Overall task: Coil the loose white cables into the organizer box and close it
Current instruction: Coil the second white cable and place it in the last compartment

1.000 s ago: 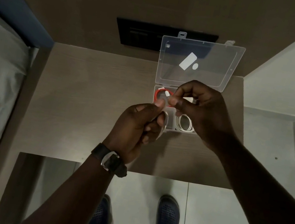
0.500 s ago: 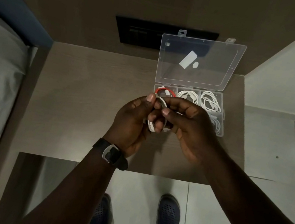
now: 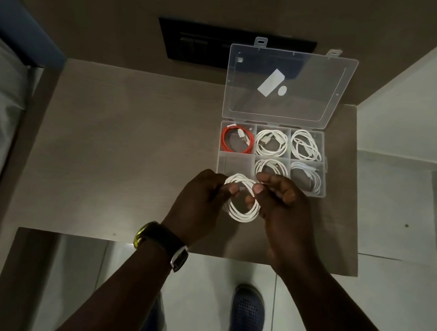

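I have the thin white cable, wound into a small round coil [image 3: 242, 198], pinched from both sides just below the middle of the frame: my left hand [image 3: 200, 197] has its grip clamped on the coil's left edge, my right hand [image 3: 284, 209] clamped on its upper right, where the loose end seems to be tucked.

I judge it light, limp and springy. The loops will fan open if I let go of one side, so I would hold across all the strands at once, not a single turn.

It hangs above the pale wood-grain tabletop [image 3: 126, 149], just in front of the clear plastic six-compartment organizer box [image 3: 322, 183]. The box's transparent hinged lid [image 3: 289, 87] stands open behind. The lower-left compartment [image 3: 233, 163] looks bare, and that is where I would drop the coil. A red coiled cable [image 3: 236, 142] fills the one above it, and white coils fill the other four.

My fingers hide the cable's plug ends, and the near box wall is lost behind my hands. The dim light blurs the lower-right coil.
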`<state>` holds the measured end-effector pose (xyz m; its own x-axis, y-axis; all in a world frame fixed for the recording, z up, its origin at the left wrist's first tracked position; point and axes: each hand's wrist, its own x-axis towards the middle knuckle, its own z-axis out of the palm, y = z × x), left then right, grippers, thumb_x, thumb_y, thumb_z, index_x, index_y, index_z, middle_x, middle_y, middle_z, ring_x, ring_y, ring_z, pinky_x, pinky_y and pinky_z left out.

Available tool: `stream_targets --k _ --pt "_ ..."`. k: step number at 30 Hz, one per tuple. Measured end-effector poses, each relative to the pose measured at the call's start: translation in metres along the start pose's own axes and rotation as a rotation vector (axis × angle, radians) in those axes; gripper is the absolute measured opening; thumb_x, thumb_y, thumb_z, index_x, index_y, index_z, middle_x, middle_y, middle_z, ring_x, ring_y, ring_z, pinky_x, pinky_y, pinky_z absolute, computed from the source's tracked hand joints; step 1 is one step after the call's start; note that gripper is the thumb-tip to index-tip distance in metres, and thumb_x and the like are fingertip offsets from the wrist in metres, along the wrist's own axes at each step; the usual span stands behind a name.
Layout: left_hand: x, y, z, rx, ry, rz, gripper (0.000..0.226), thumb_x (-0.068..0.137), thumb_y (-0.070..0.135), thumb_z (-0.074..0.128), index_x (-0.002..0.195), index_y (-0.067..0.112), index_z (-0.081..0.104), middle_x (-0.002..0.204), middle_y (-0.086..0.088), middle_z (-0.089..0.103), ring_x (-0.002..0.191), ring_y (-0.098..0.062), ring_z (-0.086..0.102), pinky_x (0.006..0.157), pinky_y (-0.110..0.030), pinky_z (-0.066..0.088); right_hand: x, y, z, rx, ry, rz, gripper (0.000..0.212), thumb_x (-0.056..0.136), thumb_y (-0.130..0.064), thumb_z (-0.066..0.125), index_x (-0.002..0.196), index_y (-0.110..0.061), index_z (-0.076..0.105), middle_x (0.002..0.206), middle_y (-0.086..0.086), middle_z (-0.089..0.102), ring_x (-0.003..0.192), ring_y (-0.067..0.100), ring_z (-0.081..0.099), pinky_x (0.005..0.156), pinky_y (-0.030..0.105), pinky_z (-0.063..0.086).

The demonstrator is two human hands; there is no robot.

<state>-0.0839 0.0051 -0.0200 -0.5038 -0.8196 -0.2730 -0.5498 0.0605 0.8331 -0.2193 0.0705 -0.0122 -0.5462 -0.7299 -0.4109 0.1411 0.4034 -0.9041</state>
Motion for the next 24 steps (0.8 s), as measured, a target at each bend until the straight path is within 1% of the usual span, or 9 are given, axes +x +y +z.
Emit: stream_targets --k 3,6,8,10,12,14,19,22,24 --pt "0.001 0.005 0.012 -0.281 0.010 -0.137 0.025 0.096 0.030 0.053 0.089 0.012 0.068 0.081 -0.008 0.066 0.062 -0.015 0.060 0.061 -0.027 0.050 0.001 0.006 -0.001 -0.109 0.020 -0.035 0.011 0.094 -0.016 0.061 0.089 -0.023 0.068 0.089 0.007 0.074 0.085 0.026 0.070 0.084 0.051 0.056" --pt "0.005 0.008 0.024 -0.480 0.072 -0.236 0.025 0.097 0.026 0.053 0.099 0.008 0.070 0.091 -0.014 0.074 0.080 -0.027 0.070 0.069 -0.036 0.059 0.007 0.006 -0.003 -0.228 -0.005 -0.126 0.013 0.096 -0.018 0.058 0.100 -0.015 0.070 0.093 0.008 0.074 0.088 0.024 0.070 0.084 0.047 0.056" --pt "0.011 0.006 0.029 -0.501 0.127 -0.258 0.024 0.097 0.024 0.053 0.102 0.006 0.069 0.095 -0.015 0.074 0.087 -0.030 0.071 0.074 -0.041 0.060 0.014 0.004 -0.003 -0.193 -0.023 -0.097 0.013 0.095 -0.017 0.060 0.098 -0.020 0.072 0.094 0.007 0.075 0.090 0.023 0.071 0.084 0.048 0.058" --pt "0.019 0.003 0.032 -0.478 0.205 -0.262 0.021 0.096 0.023 0.055 0.099 0.006 0.067 0.094 -0.014 0.072 0.087 -0.030 0.070 0.073 -0.043 0.060 0.026 0.002 0.002 -0.060 -0.023 0.019 0.014 0.093 -0.015 0.063 0.093 -0.024 0.074 0.092 0.009 0.076 0.090 0.026 0.072 0.082 0.048 0.059" --pt "0.028 -0.001 0.031 -0.384 0.281 -0.254 0.016 0.095 0.023 0.056 0.095 0.009 0.064 0.088 -0.010 0.071 0.082 -0.027 0.069 0.069 -0.040 0.060 0.041 0.003 0.010 -0.017 -0.013 0.053 0.013 0.091 -0.012 0.064 0.098 -0.013 0.076 0.096 0.015 0.076 0.092 0.028 0.071 0.083 0.044 0.056" --pt "0.037 -0.006 0.030 -0.247 0.331 -0.236 0.013 0.095 0.021 0.056 0.096 0.010 0.063 0.088 -0.007 0.069 0.081 -0.026 0.068 0.072 -0.044 0.060 0.055 0.004 0.018 -0.123 -0.013 -0.027 0.018 0.091 -0.014 0.064 0.105 -0.008 0.075 0.098 0.015 0.077 0.093 0.023 0.070 0.084 0.037 0.053" --pt "0.045 -0.009 0.030 -0.062 0.404 -0.123 0.018 0.092 0.012 0.059 0.108 0.015 0.055 0.079 -0.004 0.067 0.071 -0.027 0.068 0.066 -0.046 0.057 0.073 0.012 0.025 -0.589 0.021 -0.282 0.019 0.092 -0.025 0.064 0.103 -0.018 0.077 0.097 0.008 0.078 0.094 0.024 0.070 0.079 0.028 0.048" --pt "0.046 -0.009 0.032 0.042 0.460 -0.074 0.015 0.089 0.007 0.060 0.103 0.011 0.061 0.091 -0.011 0.068 0.080 -0.028 0.065 0.072 -0.044 0.055 0.074 0.018 0.024 -0.691 0.007 -0.410 0.017 0.092 -0.021 0.063 0.099 -0.016 0.078 0.092 0.009 0.076 0.087 0.025 0.069 0.072 0.029 0.044" --pt "0.046 -0.008 0.034 0.085 0.493 -0.073 0.014 0.087 0.004 0.061 0.099 0.009 0.065 0.104 -0.014 0.063 0.087 -0.027 0.061 0.075 -0.035 0.053 0.072 0.021 0.023 -0.698 -0.017 -0.466 0.015 0.090 -0.014 0.064 0.096 -0.012 0.077 0.092 0.008 0.067 0.082 0.018 0.061 0.071 0.029 0.043"
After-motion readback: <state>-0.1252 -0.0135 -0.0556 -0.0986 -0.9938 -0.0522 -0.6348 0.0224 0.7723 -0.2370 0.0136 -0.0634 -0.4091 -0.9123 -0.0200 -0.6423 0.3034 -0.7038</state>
